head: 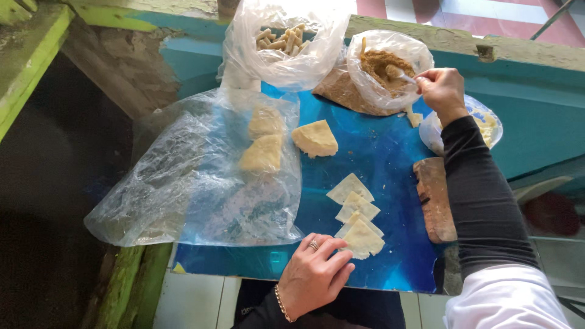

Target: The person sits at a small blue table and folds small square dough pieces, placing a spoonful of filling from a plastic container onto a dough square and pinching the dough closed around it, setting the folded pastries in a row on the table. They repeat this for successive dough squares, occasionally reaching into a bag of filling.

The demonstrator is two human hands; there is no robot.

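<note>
Fingers of the left hand (314,274) rest spread on the nearest dough triangle (363,239), pinning its edge to the blue sheet (390,152). Right hand (442,90) is closed around a small spoon (399,74) dipped into the bag of brown filling (384,67) at the far edge. Three more triangles (352,198) overlap in a row beyond the nearest one (all pale yellow). Dough wedge (315,138) lies between them and a clear bag (201,176) holding two more lumps.
</note>
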